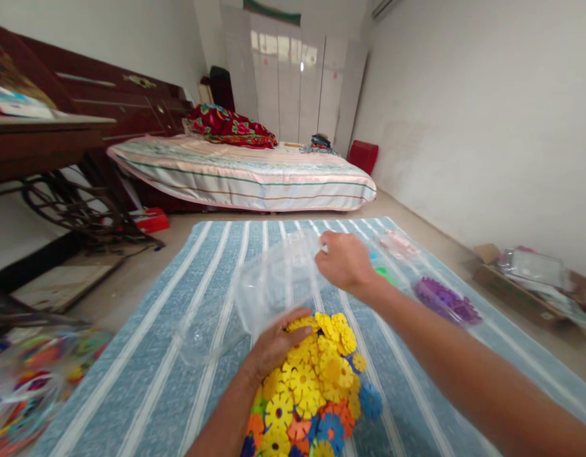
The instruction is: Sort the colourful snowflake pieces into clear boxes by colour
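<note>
A clear plastic bag (pixel 269 285) lies open on the blue striped mat (pixel 155 381). My right hand (pixel 344 260) pinches the bag's far edge, fingers closed on the plastic. My left hand (pixel 274 346) curls its fingers round yellow flower-shaped plastic discs at the bag's near side. These discs top a pile of flower discs (pixel 312 393), mostly yellow with orange and blue ones, that lies on the mat close to me.
A bag of purple discs (pixel 446 301) and one with green pieces (pixel 383 273) lie at the right of the mat. Another bag of mixed discs (pixel 31 374) is at the left edge. A bed (pixel 240 171), dark table (pixel 40 143) and cardboard box (pixel 531 279) surround the mat.
</note>
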A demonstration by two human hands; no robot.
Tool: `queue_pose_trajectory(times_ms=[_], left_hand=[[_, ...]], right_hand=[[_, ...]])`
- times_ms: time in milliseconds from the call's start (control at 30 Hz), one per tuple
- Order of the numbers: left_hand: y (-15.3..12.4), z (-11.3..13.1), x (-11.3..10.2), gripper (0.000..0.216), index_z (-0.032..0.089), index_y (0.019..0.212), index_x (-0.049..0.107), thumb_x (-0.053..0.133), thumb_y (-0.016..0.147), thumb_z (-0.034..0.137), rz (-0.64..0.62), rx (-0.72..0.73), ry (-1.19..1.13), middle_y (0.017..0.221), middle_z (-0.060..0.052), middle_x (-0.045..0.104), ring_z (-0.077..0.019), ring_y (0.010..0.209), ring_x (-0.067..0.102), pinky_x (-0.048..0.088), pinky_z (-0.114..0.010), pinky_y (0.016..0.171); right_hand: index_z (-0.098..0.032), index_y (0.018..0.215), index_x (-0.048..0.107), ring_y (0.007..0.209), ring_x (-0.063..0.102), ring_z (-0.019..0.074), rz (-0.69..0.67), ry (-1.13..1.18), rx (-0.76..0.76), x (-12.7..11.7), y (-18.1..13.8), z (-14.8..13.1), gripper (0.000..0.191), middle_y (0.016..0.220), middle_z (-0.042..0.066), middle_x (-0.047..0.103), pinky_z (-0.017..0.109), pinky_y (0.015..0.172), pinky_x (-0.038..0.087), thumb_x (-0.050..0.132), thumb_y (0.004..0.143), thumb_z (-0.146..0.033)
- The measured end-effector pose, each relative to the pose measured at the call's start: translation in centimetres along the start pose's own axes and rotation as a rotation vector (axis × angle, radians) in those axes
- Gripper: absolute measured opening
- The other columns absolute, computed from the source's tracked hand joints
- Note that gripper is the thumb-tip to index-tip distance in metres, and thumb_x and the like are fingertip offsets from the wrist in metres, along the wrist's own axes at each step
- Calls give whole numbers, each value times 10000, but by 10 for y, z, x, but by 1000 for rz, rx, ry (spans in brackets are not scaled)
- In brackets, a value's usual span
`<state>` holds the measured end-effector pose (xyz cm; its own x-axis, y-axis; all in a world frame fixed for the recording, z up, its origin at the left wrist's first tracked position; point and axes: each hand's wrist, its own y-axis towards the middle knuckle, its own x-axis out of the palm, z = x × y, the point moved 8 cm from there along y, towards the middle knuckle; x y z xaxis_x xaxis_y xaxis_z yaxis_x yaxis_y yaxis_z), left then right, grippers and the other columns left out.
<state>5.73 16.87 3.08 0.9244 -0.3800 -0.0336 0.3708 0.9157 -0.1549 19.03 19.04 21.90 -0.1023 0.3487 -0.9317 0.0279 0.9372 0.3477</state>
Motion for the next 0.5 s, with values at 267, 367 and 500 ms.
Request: queue_pose_trajectory(times_ms=[267,367,500], left_hand=[[6,7,-6,424,231,963,739,734,612,471,35,39,125,1115,-65,692,-326,1121,574,407,-428,1014],[8,3,-6,465,225,1000,727,713,628,503,1,10,84,1077,-70,706,-327,1041,621,492,-413,912],[12,3,-10,420,236,936,743,713,618,508,18,46,162,1097,-61,698,-322,1074,603,427,-411,995]], right_hand=[[-185,935,669,798,636,152,-58,168,5,26,5,11,269,889,39,710,197,622,403,483,744,-153],[-172,1070,629,652,626,135,-218,166,182,39,-20,88,368,763,18,689,196,566,405,487,733,-135],[-145,1044,636,443,570,121,-390,94,331,53,-73,179,379,642,3,659,203,436,379,433,731,-74]])
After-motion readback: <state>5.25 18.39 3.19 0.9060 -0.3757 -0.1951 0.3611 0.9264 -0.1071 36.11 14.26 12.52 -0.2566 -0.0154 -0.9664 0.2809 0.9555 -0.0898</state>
